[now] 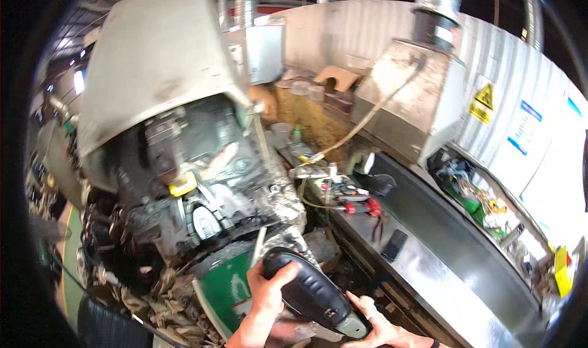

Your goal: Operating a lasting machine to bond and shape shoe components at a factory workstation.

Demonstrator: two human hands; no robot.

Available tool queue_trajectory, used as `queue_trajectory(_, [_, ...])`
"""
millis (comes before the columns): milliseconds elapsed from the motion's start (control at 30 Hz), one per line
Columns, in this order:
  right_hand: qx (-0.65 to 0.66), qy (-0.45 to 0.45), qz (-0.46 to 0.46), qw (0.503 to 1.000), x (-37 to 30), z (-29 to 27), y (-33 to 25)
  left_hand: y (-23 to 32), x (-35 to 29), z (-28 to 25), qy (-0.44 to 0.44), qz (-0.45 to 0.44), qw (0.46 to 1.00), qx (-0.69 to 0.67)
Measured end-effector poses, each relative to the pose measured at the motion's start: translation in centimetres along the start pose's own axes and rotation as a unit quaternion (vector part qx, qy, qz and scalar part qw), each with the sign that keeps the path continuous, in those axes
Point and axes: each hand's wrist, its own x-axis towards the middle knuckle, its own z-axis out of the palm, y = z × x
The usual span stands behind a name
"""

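Note:
A black shoe upper (312,293), apparently stretched over a last, is held slantwise in front of me at the lower middle. Its wide rounded end points up and left, and a grey-green piece (353,327) shows at the lower right end. My left hand (266,293) is closed around the upper left part, thumb across the top. At the other end, my right hand (373,323) grips the side by the grey-green piece. The undersides of both hands' grips are hidden.
Ahead on the left stands a machine with a large pale hood (159,72), a yellow part (182,184) and a sole-shaped metal plate (206,223). To the right runs a conveyor belt (441,225) with a metal edge, bearing a phone (394,244) and red-handled tools (367,207). A green panel (226,287) lies below.

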Motion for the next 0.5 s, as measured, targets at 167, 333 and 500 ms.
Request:
queue_trajectory(167, [-0.077,0.244,-0.125,0.959,-5.4,-3.7,4.7,-9.2,2.7,7.2,0.054,-0.153,0.985,-0.055])
queue_trajectory(333, [0.162,0.457,0.190,0.854,-13.6,-10.4,8.5,-24.0,4.4,14.3,-0.048,-0.235,0.963,0.119])
queue_trajectory(500, [0.287,0.669,0.220,0.650,-26.8,-23.8,17.2,-33.9,4.9,15.5,-0.388,-0.277,0.828,0.297])
